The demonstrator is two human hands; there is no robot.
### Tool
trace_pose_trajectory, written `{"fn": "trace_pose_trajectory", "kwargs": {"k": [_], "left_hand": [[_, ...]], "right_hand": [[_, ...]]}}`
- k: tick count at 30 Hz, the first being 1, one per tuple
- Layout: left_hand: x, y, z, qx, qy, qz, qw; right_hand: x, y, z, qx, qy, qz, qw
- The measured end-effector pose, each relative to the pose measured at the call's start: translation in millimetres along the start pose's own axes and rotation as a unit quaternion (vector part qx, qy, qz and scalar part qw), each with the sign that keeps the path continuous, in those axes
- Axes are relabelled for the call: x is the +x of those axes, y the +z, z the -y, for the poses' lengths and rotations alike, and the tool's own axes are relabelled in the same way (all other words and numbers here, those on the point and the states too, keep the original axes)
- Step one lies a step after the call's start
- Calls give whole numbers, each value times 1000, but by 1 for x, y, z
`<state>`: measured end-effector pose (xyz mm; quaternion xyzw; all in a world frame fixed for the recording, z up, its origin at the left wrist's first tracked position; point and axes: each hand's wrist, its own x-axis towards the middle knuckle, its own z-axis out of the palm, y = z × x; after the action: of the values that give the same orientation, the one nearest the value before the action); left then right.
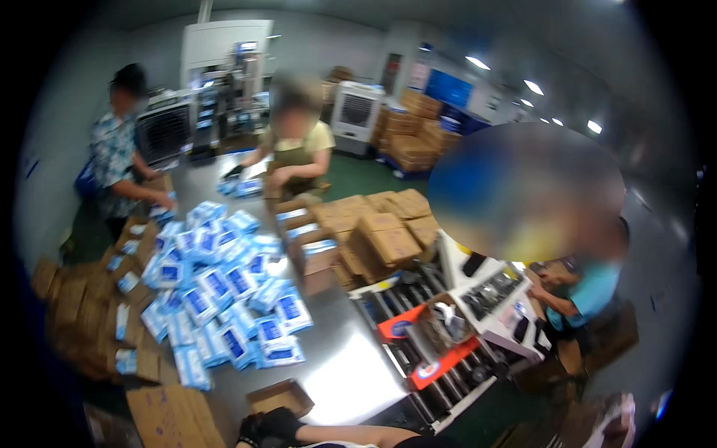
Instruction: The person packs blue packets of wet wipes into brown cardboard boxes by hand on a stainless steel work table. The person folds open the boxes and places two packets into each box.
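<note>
At the lower edge a black-gloved hand, seemingly my right hand (278, 427), reaches leftward on a bare forearm. Its fingers are blurred and partly cut off, so whether they hold anything is hidden. Just beyond it lies a small open cardboard box (281, 397) on the metal table; I cannot tell whether the glove touches it. To the left of the hand is a large brown carton (173, 418). No left hand can be made out. Farther up the table spreads a heap of blue-and-white soft packs (224, 287).
Along the left edge stand cartons (82, 313) holding packs. A roller conveyor (441, 351) with red panels carries an open box at right. Stacked cartons (385, 239) stand beyond. Two people work across the table; another person (590, 287) stands by the conveyor.
</note>
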<state>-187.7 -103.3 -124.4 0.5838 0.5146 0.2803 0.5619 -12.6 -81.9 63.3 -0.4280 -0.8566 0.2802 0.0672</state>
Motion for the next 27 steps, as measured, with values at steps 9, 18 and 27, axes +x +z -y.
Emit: {"fn": "trace_pose_trajectory", "kwargs": {"k": [9, 18, 27], "left_hand": [[18, 7, -98, -40, -175, -105, 978], [23, -2, -112, -20, -198, -178, 964], [-36, -2, -82, -24, -284, -261, 922]], "right_hand": [[1, -4, 7, 84, 8, 35, 996], [18, -13, -1, 149, -37, 115, 981], [35, -44, -131, 746, 55, -178, 640]]}}
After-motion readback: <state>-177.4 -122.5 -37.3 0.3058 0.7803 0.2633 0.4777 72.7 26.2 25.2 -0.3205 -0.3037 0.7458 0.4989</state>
